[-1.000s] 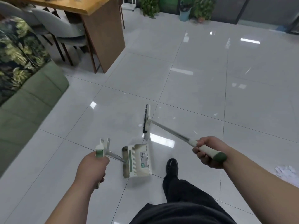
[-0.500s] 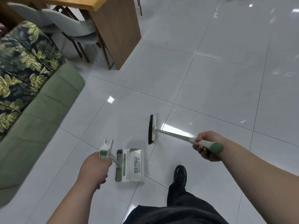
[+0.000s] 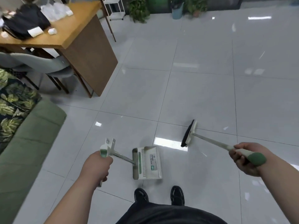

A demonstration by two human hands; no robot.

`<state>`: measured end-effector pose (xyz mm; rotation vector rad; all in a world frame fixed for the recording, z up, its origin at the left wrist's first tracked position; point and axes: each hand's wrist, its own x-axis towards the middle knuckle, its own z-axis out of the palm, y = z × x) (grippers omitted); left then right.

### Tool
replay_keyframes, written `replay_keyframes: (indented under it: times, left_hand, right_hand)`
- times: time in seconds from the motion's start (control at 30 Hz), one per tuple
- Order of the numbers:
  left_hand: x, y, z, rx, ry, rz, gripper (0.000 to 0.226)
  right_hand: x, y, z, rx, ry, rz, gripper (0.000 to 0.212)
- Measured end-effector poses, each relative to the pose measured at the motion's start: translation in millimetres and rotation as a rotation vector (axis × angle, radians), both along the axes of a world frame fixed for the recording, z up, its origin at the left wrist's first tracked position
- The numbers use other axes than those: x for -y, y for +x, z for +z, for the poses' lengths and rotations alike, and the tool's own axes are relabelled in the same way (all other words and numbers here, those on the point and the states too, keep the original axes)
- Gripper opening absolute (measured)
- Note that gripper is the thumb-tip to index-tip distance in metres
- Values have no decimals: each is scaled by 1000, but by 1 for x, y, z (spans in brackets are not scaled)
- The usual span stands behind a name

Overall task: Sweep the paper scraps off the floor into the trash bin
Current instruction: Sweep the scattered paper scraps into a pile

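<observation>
My left hand (image 3: 97,167) grips the white-and-green handle of a long-stemmed dustpan (image 3: 146,162), whose white tray sits low over the floor in front of my feet. My right hand (image 3: 244,159) grips the green-tipped handle of a broom (image 3: 189,133); its black bristle head is near the floor to the right of the dustpan. No paper scraps and no trash bin show in this view. The pan looks empty.
A wooden table (image 3: 77,38) with grey chairs (image 3: 40,65) stands at the upper left. A green sofa (image 3: 27,143) with a leaf-print cushion runs along the left edge. Potted plants (image 3: 139,10) and a white rack stand at the far wall. My black shoes (image 3: 177,194) stand below.
The view swung up and to the right. The broom head moved right, away from the dustpan, and both feet now stand together. The scraps seen at the right a second ago are out of view.
</observation>
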<state>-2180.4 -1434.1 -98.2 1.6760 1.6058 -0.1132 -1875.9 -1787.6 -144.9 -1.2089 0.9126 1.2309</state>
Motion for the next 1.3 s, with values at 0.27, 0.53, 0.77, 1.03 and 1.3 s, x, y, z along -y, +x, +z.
replay_keyframes:
  times: [0.27,0.53,0.77,1.03,1.3]
  left_hand:
    - [-25,63,-4,32,-21,-123,9]
    - [-100,70,-15,28,-64,-119,9]
    - [-208,43,-17,4,-91,-65,8]
    - [-307,22,-40,-46,-113,-70,8]
    - [-341,44,-44,-58,-109,-192,8]
  right_hand:
    - [-24,6,34,6,28,13,13]
    - [-136,-9,11,15,100,143,26]
    - [-321,-27,-29,-64,198,335,21]
    - [-480,-51,-88,-103,250,457,22]
    - [-458,-45,-102,-131,178,330,23]
